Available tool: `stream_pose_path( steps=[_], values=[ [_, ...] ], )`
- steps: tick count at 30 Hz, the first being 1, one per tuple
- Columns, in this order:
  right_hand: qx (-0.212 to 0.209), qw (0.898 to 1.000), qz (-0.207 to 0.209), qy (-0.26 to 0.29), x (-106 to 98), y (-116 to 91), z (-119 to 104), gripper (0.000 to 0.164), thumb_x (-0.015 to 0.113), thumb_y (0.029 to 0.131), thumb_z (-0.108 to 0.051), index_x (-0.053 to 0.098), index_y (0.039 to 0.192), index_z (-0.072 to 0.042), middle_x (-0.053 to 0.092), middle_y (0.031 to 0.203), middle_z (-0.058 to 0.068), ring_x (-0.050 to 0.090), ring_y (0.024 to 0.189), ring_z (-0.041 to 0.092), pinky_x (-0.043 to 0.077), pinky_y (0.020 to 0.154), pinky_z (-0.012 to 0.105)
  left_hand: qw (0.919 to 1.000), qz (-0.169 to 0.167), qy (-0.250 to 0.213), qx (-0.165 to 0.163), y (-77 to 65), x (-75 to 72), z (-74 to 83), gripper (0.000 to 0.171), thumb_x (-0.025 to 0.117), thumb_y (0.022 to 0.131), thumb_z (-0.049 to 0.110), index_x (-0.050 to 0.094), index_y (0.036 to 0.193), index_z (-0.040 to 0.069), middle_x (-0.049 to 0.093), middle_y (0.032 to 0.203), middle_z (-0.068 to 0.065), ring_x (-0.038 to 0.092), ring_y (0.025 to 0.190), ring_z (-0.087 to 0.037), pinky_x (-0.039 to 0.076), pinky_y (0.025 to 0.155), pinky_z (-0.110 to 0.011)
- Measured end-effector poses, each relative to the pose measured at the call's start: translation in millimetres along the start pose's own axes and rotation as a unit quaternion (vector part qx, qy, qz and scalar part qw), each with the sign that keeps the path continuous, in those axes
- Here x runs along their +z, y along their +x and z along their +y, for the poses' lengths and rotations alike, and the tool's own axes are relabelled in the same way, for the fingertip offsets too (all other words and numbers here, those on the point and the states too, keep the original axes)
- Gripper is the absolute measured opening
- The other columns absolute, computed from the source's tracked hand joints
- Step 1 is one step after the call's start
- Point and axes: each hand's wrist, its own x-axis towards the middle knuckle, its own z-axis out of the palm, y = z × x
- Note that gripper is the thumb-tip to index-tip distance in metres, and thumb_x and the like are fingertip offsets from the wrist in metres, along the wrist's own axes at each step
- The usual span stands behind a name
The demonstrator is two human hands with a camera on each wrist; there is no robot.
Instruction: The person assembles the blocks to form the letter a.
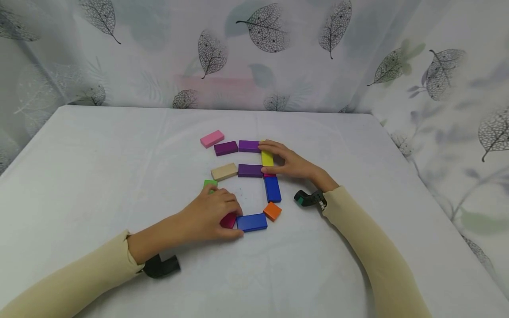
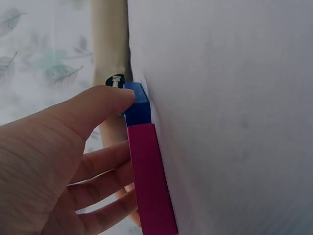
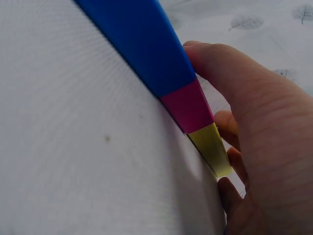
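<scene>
Blocks lie in a rough loop on the white table. My left hand (image 1: 212, 214) curls over the loop's near left, its thumb against the blue block (image 1: 252, 222) and its fingers on the far side. Beneath its palm shows part of a magenta block (image 2: 149, 176), end to end with the blue one. At the far right corner my right hand (image 1: 292, 163) spans the yellow block (image 1: 267, 159), fingers at its far end. Its thumb rests by a small pink-magenta block (image 3: 190, 108), between the yellow block and another blue block (image 1: 272, 189).
Two purple blocks (image 1: 249, 146) (image 1: 226, 148) and a pink block (image 1: 212, 138) run along the back. A darker purple block (image 1: 250, 171) and a beige block (image 1: 224, 171) lie inside. A green block (image 1: 210, 183) is partly hidden by the left hand. An orange block (image 1: 272, 211) sits at the near right.
</scene>
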Motion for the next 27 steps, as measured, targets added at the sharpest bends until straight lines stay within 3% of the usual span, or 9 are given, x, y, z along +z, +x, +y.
stream_pose_path(
  steps=[5,9,14,21,27],
  values=[
    [0.003,1.0,-0.002,-0.005,-0.8,0.4,-1.8,0.069,0.07,0.091,-0.024,0.038,0.15,-0.012,0.022,0.161,0.006,0.011,0.15,0.025,0.011,0.118,0.053,0.9996,0.012,-0.01,-0.022,-5.2,-4.5,-4.0,0.044,0.073,0.08,0.054,0.07,0.109,0.021,0.066,0.108,0.003,0.056,0.112,-0.02,0.036,0.098,-0.055],
    [0.004,1.0,-0.003,-0.006,-1.1,0.8,-3.0,0.069,0.07,0.091,-0.024,0.038,0.15,-0.012,0.022,0.161,0.007,0.011,0.15,0.025,0.011,0.118,0.053,0.9982,0.043,-0.019,-0.037,-12.4,-13.3,-15.0,0.051,0.075,0.077,0.056,0.069,0.113,0.02,0.066,0.112,0.003,0.057,0.115,-0.021,0.036,0.099,-0.056],
    [0.004,1.0,-0.002,-0.003,-1.9,0.0,-3.8,0.068,0.07,0.091,-0.023,0.038,0.15,-0.011,0.022,0.16,0.008,0.011,0.15,0.026,0.011,0.118,0.053,0.9939,0.08,-0.046,-0.059,-16.4,-22.1,-36.9,0.038,0.076,0.081,0.045,0.071,0.108,0.018,0.067,0.11,0.001,0.056,0.115,-0.023,0.037,0.1,-0.055],
    [0.011,1.0,-0.004,0.002,1.3,-1.6,-3.1,0.069,0.07,0.091,-0.024,0.037,0.15,-0.012,0.02,0.161,0.007,0.01,0.15,0.026,0.01,0.118,0.054,0.9828,0.162,-0.088,-0.017,-9.8,-24.0,-78.7,0.019,0.074,0.086,0.02,0.072,0.103,0.009,0.071,0.099,-0.002,0.062,0.102,-0.021,0.046,0.092,-0.047],
    [0.006,1.0,-0.004,0.004,0.5,-2.4,-4.7,0.069,0.07,0.091,-0.024,0.037,0.15,-0.012,0.02,0.161,0.007,0.01,0.15,0.026,0.01,0.118,0.054,0.9775,0.173,-0.119,-0.013,-2.7,-24.3,-95.9,0.017,0.071,0.088,0.012,0.071,0.104,0.007,0.07,0.098,-0.002,0.062,0.102,-0.022,0.047,0.093,-0.047]
  ],
)
